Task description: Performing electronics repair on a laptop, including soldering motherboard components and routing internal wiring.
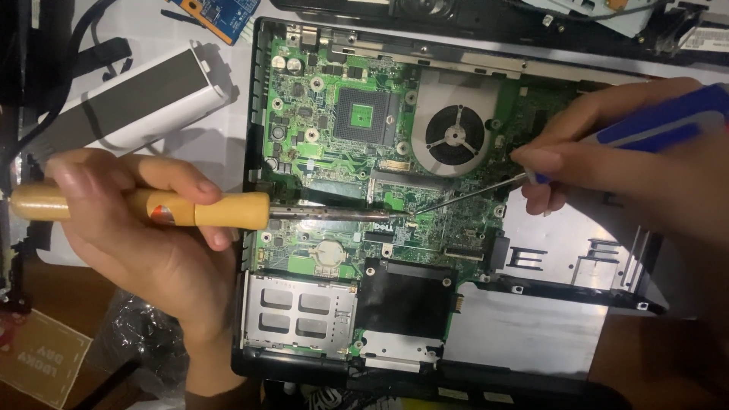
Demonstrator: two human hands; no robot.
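The left hand [152, 228] is clenched around the yellow wooden handle of a soldering iron [228, 211], held level so its dark metal tip reaches right onto the middle of the green motherboard [319, 159]. The right hand [630, 152] grips a blue-handled screwdriver [653, 125] between thumb and forefinger, its thin shaft slanting down and left so that both tips meet at nearly the same spot on the board, just below the round cooling fan [454, 137].

The board lies inside the open black laptop base [250, 106], which takes up most of the desk [213, 144]. It looks stiff but fragile, thick with small parts, and is best steadied by the edges of its casing rather than touched on its face. The iron seems light and should be held only by its wooden handle, well back from the metal. The screwdriver is slim and easy to pinch near the front of its grip.

The laptop base works as a shallow tray: it holds the board, the fan, a square empty processor socket [363, 115], a silver card-slot frame [298, 304] and a black cover plate [402, 292]. A white plastic casing piece [144, 99] lies on the desk to the upper left, apart from the base.
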